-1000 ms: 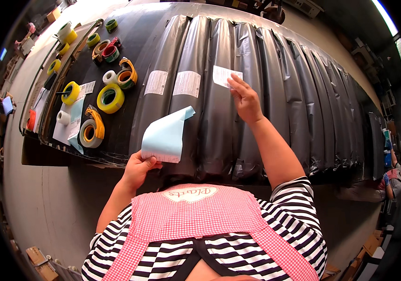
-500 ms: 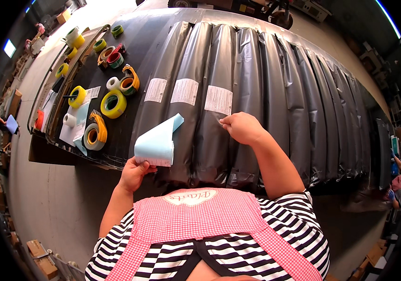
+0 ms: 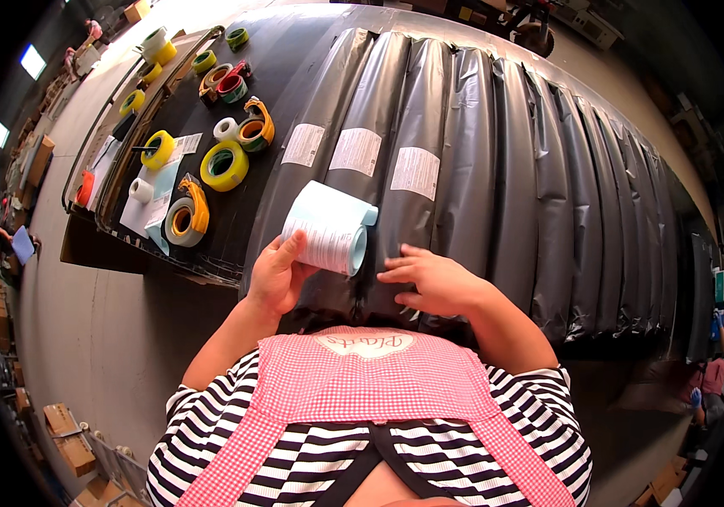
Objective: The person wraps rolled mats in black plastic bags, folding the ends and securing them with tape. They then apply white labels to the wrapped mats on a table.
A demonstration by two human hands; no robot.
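Note:
My left hand grips a roll of labels with pale blue backing, its printed white side facing me. Just right of that roll, my right hand hovers over the black packages with its fingers apart and nothing in them. Long black plastic-wrapped packages lie side by side across the table. White printed labels stick to three of them: a left label, a middle label and a right label, the last one just beyond my right hand.
On the table's left part are several tape rolls, among them a yellow tape roll and an orange tape dispenser. A small white roll rests on papers. Another person is at the far right, near the packages.
My right hand has left the lower edge of the right label, drawn back toward me and opened. My left hand has brought the label roll rightward and turned it. The view has shifted slightly.

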